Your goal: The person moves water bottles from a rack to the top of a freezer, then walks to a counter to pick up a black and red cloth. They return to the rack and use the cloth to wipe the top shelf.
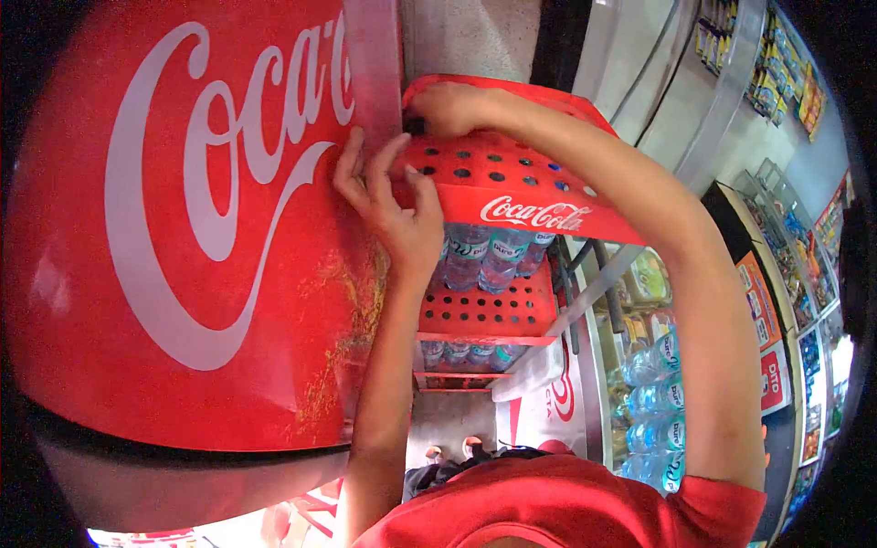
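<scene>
My left hand (395, 196) is raised at the edge of a large red Coca-Cola cooler (82, 301), its fingers apart and nothing in them. Beside it stands a red rack whose perforated top shelf (512, 157) carries a Coca-Cola label on its front lip. Over the far left corner of that shelf is my right hand (448, 110), with the fingers curled down. Something dark shows at its fingertips, and I cannot tell what it is. Bottles of water (484, 256) stand on the level below, under the top shelf.
A lower perforated shelf (489, 300) has more bottles beneath it. To the right, water bottles (653, 402) are stacked beside a metal frame. Snack packets (776, 68) hang farther off, near a wire display (786, 205). My feet (470, 446) are on the floor below.
</scene>
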`<state>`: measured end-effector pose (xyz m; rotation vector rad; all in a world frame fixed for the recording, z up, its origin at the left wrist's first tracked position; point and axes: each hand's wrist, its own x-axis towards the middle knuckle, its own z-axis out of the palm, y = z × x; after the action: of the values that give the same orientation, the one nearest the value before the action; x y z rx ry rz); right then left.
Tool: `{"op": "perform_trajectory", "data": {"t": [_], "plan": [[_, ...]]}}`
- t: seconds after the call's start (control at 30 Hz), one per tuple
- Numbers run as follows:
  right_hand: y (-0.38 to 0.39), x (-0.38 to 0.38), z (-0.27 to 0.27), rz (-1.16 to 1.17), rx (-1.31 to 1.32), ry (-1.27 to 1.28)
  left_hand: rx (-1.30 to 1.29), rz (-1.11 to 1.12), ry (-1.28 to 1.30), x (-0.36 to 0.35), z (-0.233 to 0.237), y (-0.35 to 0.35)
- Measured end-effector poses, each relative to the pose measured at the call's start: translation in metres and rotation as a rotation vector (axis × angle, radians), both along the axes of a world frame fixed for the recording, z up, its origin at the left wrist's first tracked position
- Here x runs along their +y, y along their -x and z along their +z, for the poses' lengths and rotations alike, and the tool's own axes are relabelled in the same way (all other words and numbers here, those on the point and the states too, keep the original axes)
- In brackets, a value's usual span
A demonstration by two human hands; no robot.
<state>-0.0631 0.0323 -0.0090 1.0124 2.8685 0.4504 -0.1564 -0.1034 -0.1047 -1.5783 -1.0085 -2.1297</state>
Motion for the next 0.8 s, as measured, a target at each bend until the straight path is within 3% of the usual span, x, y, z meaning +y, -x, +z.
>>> {"op": "perform_trajectory", "data": {"t": [0.03, 0.13, 0.2, 0.4, 0.47, 0.6, 0.67, 0.8], "plan": [[0.0, 0.007, 0.002, -0.042, -0.098, -0.066, -0.022, -0.035, 0.0, 0.001, -0.001, -0.001], [-0.009, 0.037, 0.001, -0.056, 0.018, -0.014, -0.033, -0.047, -0.002, 0.001, -0.001, 0.0], [-0.01, 0.074, -0.01, -0.131, -0.09, -0.025, -0.043, -0.076, 0.032, -0.001, 0.001, -0.002], [-0.013, 0.093, -0.004, 0.174, -0.066, -0.181, -0.029, -0.062, 0.014, 0.007, -0.004, -0.001], [-0.007, 0.086, 0.005, -0.131, -0.047, 0.037, -0.018, -0.041, 0.018, 0.006, -0.003, 0.0], [-0.014, 0.121, -0.012, -0.061, -0.34, -0.118, -0.035, -0.056, 0.012, 0.006, -0.004, -0.002], [-0.022, 0.117, -0.015, 0.087, 0.028, -0.141, -0.02, -0.026, 0.023, 0.004, -0.003, -0.001], [-0.03, 0.122, -0.011, -0.046, 0.286, 0.049, -0.015, -0.028, -0.005, 0.009, -0.005, 0.0]]}}
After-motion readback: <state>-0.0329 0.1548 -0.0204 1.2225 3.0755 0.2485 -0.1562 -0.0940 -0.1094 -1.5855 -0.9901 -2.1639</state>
